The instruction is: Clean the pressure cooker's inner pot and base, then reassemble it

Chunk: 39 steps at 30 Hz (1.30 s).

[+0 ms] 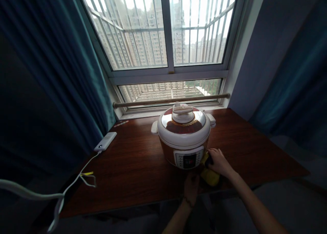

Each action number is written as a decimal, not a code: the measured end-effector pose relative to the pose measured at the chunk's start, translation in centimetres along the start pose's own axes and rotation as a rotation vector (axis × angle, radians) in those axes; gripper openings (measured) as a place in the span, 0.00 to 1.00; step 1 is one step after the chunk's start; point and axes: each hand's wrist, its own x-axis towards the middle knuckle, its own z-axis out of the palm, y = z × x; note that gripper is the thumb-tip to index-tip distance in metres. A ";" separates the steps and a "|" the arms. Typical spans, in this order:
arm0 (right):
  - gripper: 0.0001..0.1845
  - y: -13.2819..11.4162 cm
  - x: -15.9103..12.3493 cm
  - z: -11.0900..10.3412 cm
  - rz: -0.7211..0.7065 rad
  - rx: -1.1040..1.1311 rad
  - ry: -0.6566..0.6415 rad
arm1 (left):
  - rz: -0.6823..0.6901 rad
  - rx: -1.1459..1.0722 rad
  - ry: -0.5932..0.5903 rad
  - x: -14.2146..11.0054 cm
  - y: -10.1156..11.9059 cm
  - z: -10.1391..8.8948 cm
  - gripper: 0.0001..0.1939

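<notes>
A white and copper-coloured electric pressure cooker (184, 135) stands on the dark wooden table (133, 165), lid closed, control panel facing me. My right hand (218, 162) is closed on a yellow cloth (209, 175) and presses it against the cooker's lower right front. My left hand (191, 188) rests on the table just below the control panel, fingers curled; what they hold, if anything, is hidden in shadow.
A white power bank (105, 141) lies at the table's left edge, with a white cable (76, 181) running off toward me. Teal curtains (76, 73) hang on both sides. A barred window (166, 29) and a wooden rod (171, 100) are behind the cooker.
</notes>
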 end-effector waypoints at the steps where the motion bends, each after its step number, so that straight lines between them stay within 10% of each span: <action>1: 0.26 -0.1 0.1 -0.3 0.024 0.030 -0.024 | 0.009 0.029 -0.008 0.8 0.4 1.0 0.21; 5: 0.10 0.7 -0.2 -2.4 0.097 0.146 -0.018 | 0.059 0.186 -0.027 2.4 2.1 2.1 0.12; 10: 0.18 4.2 -0.5 -5.9 0.389 0.320 0.072 | 0.140 0.329 -0.055 1.9 2.8 1.9 0.10; 18: 0.15 8.2 0.6 -7.9 0.650 0.513 -0.133 | 0.207 0.428 -0.127 2.5 2.8 3.6 0.02; 25: 0.16 11.1 -0.2 -9.8 0.730 0.337 -0.064 | 0.280 0.521 -0.015 3.0 3.3 4.3 0.16; 29: 0.17 9.5 -1.6 -7.6 0.597 0.159 0.138 | 0.526 0.692 -0.005 0.5 2.1 6.2 0.20; 34: 0.25 6.3 -4.9 -1.1 0.057 -0.072 0.074 | 0.719 0.907 -0.172 -2.1 -0.6 7.5 0.34; 39: 0.34 6.9 -6.5 2.2 0.130 -0.422 0.078 | 0.768 0.947 -0.332 -1.7 -0.5 6.3 0.42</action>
